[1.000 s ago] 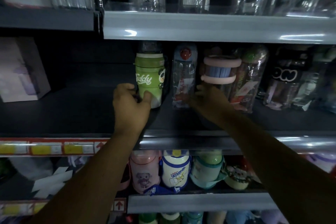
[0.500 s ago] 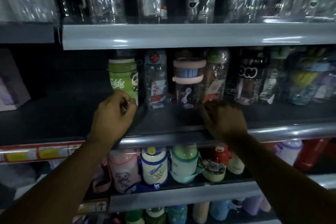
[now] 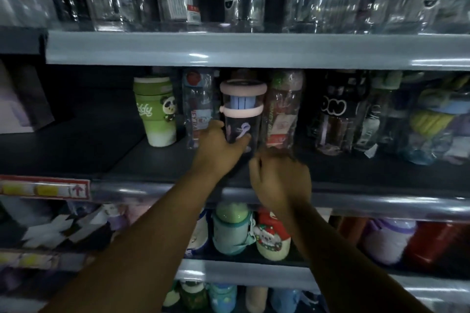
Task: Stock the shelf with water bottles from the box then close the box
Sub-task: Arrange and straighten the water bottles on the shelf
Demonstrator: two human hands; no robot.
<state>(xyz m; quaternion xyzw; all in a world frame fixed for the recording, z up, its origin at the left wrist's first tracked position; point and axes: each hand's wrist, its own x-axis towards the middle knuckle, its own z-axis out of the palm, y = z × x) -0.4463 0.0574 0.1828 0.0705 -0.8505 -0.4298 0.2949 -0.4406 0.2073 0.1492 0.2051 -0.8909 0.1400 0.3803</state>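
Left hand wrapped around the lower body of a clear plastic bottle with two pink rings and a blue band at the top, thumb on the left side, fingers curled across the front near the base. Right hand loosely curled just below and to the right of that bottle, near the front of the dark middle shelf; whether touching the bottle or apart cannot be told through the blur, nothing visibly pinched.

Bottle upright on the middle shelf, between a clear bottle with a red cap and red lettering on the left and a wrapped bottle with a green top on the right, both very close. Further left, a green ribbed cup with a panda badge, standing apart. Left part of the shelf bare. No box in view.

Probably light and empty, stiff-walled, smooth and rather slippery, with some risk of tipping the wrapped neighbours when nudged. Best taken low around the straight body, as now, not by the ringed lid, which may turn or lift off.
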